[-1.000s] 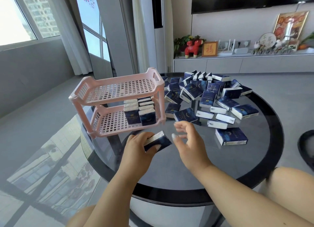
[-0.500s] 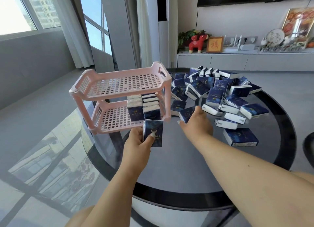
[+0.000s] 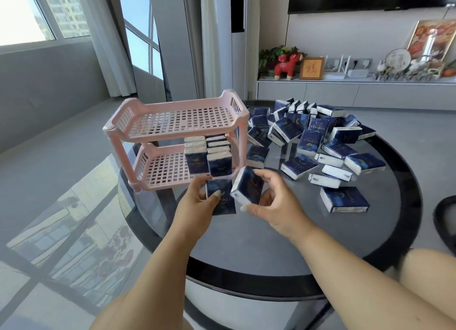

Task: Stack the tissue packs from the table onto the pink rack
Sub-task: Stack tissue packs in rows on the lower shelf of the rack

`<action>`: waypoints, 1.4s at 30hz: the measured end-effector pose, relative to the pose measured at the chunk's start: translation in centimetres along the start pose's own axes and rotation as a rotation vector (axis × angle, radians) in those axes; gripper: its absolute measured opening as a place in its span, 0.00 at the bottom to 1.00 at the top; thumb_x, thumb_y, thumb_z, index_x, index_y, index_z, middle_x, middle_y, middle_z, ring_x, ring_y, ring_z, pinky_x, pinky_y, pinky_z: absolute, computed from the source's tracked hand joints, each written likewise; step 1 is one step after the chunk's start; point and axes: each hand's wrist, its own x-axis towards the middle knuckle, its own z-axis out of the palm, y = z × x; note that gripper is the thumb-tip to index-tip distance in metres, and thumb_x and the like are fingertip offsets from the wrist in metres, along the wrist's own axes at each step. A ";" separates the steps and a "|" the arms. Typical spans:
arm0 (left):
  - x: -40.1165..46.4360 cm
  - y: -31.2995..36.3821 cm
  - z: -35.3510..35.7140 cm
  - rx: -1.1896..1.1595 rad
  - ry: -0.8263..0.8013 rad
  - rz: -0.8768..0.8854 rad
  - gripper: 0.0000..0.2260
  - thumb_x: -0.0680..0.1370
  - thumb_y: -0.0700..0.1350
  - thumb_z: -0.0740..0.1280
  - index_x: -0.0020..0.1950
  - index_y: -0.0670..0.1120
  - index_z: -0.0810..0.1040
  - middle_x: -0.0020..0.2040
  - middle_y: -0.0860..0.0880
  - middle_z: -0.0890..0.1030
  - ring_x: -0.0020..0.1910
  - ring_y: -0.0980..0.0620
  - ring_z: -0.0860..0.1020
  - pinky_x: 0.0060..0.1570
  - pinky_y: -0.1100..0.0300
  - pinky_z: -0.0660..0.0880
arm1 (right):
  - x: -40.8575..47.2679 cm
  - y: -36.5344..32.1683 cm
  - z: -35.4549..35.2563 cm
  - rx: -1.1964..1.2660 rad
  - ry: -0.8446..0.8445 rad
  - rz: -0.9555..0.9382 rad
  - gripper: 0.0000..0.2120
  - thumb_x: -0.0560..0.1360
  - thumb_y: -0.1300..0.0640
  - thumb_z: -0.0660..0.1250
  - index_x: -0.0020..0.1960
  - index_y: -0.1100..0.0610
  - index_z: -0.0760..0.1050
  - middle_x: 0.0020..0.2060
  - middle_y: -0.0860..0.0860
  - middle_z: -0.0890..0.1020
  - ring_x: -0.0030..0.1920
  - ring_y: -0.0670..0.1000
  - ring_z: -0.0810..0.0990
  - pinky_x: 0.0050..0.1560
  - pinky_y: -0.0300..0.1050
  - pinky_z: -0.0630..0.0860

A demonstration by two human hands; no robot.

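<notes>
Leftmost, the pink rack (image 3: 172, 122) stands at the table's (image 3: 308, 250) left edge, upright packs (image 3: 208, 158) reading "TWINKLE" on its lower shelf. Just before it, the left hand (image 3: 195, 206) pinches a dark blue tissue pack (image 3: 222, 201), thumb across its front. Beside it, the right hand (image 3: 276, 201) grips a tilted second pack (image 3: 248, 187). Loose packs (image 3: 315, 137) crowd the far right edge.

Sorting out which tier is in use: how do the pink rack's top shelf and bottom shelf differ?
The top shelf holds no packs; the bottom shelf carries two rows of upright tissue packs at its right end. The top shelf's grid is fully exposed; the bottom shelf's is partly covered by packs. Both are pink slotted trays with raised rims.
</notes>
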 end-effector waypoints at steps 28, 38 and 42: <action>-1.2 -0.7 -0.8 0.260 0.009 0.213 0.23 0.70 0.46 0.77 0.59 0.61 0.73 0.54 0.61 0.79 0.54 0.57 0.74 0.54 0.59 0.72 | -1.1 -0.3 1.6 -0.788 -0.221 -0.231 0.32 0.75 0.32 0.43 0.71 0.49 0.62 0.65 0.47 0.72 0.66 0.48 0.67 0.68 0.43 0.61; -1.6 -0.1 -1.1 0.217 -0.033 0.215 0.21 0.69 0.42 0.78 0.55 0.59 0.74 0.51 0.57 0.82 0.51 0.55 0.79 0.50 0.59 0.77 | -1.1 -0.2 1.6 -0.755 -0.265 -0.214 0.40 0.71 0.29 0.36 0.71 0.51 0.63 0.64 0.48 0.74 0.65 0.48 0.67 0.66 0.42 0.63; -0.5 1.3 -2.9 0.037 0.052 0.146 0.21 0.69 0.34 0.76 0.52 0.55 0.74 0.49 0.50 0.83 0.49 0.50 0.82 0.44 0.60 0.77 | -1.0 -0.7 1.5 -0.745 -0.268 -0.146 0.45 0.69 0.28 0.37 0.73 0.55 0.63 0.68 0.49 0.71 0.69 0.48 0.64 0.68 0.42 0.60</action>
